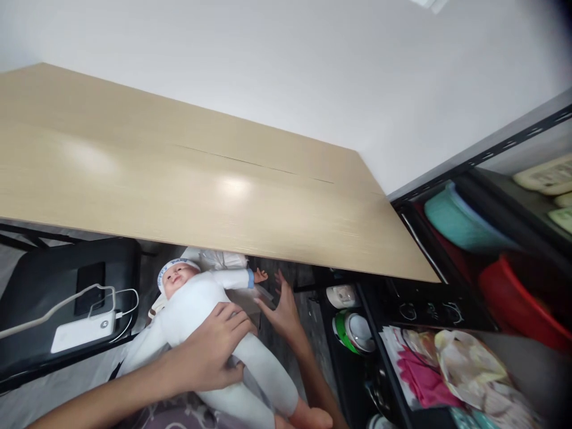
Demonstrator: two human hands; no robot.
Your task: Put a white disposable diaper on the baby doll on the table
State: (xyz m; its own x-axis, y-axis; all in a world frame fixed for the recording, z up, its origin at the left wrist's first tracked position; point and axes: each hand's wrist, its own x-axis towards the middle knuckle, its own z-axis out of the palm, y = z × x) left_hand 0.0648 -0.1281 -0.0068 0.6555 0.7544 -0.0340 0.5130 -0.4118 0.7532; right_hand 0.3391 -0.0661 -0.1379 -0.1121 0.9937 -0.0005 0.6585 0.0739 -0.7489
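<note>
Below table edge: left hand [213, 351] grips baby doll [196, 310]; right hand [281, 310] spread wide.

A pale wooden desk [187, 190] spans the view. Below its left end, a black chair [40, 298] carries a white power bank [83, 333]; right of it, shelves [491, 250] hold a red tub [513, 298].

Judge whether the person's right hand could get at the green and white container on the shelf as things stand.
Probably yes: the right hand is open beside the baby doll, and nothing lies between it and the green and white container.
</note>
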